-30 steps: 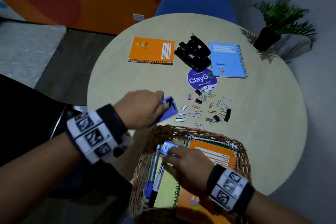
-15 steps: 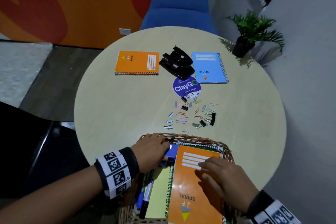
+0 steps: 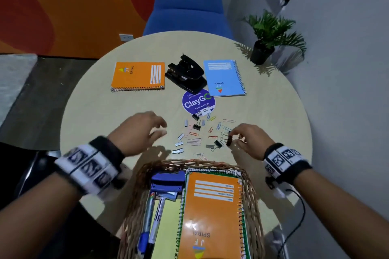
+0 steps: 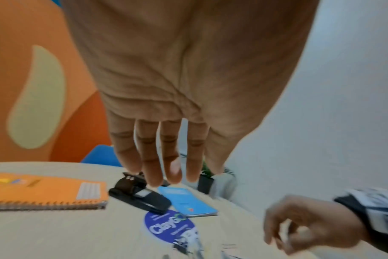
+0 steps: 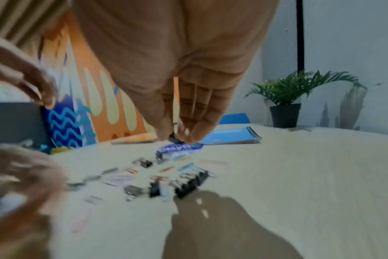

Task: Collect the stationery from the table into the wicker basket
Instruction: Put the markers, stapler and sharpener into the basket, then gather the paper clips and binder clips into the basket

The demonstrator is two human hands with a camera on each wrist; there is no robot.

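A round pale wooden table (image 3: 101, 111) stands before an orange mural wall and a blue chair (image 3: 187, 6). At its near edge sits the brown wicker basket (image 3: 252, 195), holding an orange spiral notebook (image 3: 212, 212), a blue stapler (image 3: 167, 178) and marker pens (image 3: 154, 216). Just beyond the basket lie scattered paper clips and black binder clips (image 3: 196, 127). The left hand (image 3: 140, 132) hovers there, fingers loosely spread, holding nothing. The right hand (image 3: 249, 139) pinches a black binder clip (image 3: 229, 140) with thumb and fingertips. Farther from the basket lie a second orange notebook (image 3: 137, 75), a black hole punch (image 3: 186, 73) and a blue notebook (image 3: 224, 78).
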